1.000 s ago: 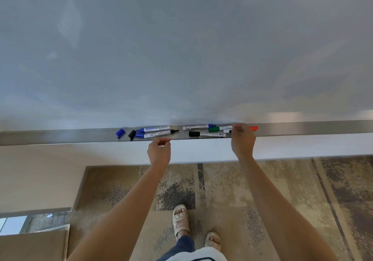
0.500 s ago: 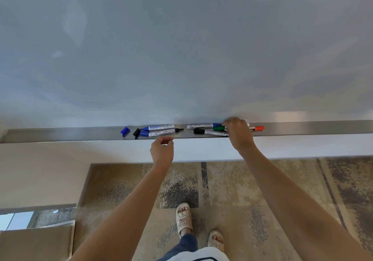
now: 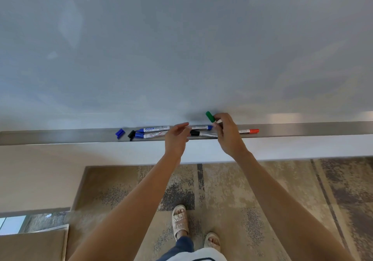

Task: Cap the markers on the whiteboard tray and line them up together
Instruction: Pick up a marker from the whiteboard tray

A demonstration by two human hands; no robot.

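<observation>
Green marker (image 3: 210,116) in right-hand grip (image 3: 228,134)

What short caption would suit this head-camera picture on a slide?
Right hand lifts a green-capped marker off the whiteboard tray while the left hand reaches toward it.

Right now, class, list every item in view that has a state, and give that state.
Green marker: lifted, pinched by right hand.
Left hand: open, reaching.
Loose blue cap: off, on metal tray.
Loose black cap: off.
Red-capped marker: capped.
</observation>
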